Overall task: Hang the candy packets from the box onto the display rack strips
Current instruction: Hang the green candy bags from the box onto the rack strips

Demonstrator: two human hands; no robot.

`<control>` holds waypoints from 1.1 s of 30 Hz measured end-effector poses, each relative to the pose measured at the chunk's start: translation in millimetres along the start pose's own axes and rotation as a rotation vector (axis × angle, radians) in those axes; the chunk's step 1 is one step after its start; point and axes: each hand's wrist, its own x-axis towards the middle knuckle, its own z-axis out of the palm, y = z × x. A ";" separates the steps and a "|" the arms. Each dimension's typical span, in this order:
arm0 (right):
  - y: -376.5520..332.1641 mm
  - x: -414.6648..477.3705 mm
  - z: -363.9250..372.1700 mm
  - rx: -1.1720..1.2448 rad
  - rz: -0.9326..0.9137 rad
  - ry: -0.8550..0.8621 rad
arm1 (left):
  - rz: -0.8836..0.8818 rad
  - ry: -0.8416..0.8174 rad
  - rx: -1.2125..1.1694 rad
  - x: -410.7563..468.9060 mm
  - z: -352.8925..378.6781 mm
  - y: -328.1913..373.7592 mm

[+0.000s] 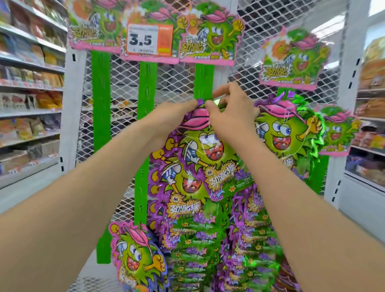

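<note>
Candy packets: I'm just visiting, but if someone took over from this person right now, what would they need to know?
Left hand: pinches the top edge of a candy packet.
Right hand: pinches the same top edge, up against the third green strip.
Done: many packets already hang lower on this strip and on the one to its right.
Left: hook this packet on; I cannot tell if it has caught. The two left strips look mostly bare. The box is out of view.
</note>
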 end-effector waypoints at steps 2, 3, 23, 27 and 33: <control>-2.8 -0.4 -1.5 -0.025 0.022 -0.016 | -0.004 -0.003 -0.011 -3.0 0.9 0.2; -3.9 -0.1 -2.5 -0.031 0.030 -0.022 | -0.022 0.001 0.002 -1.9 0.7 -0.6; 8.6 -10.2 -7.3 0.034 -0.116 0.181 | -0.034 -0.092 -0.037 5.1 -14.4 2.6; 3.5 -0.4 -3.6 0.002 -0.103 0.110 | -0.080 -0.149 -0.024 11.7 -14.9 1.8; 0.7 2.9 -4.9 0.054 -0.024 0.112 | -0.073 -0.099 -0.005 4.8 -5.9 6.6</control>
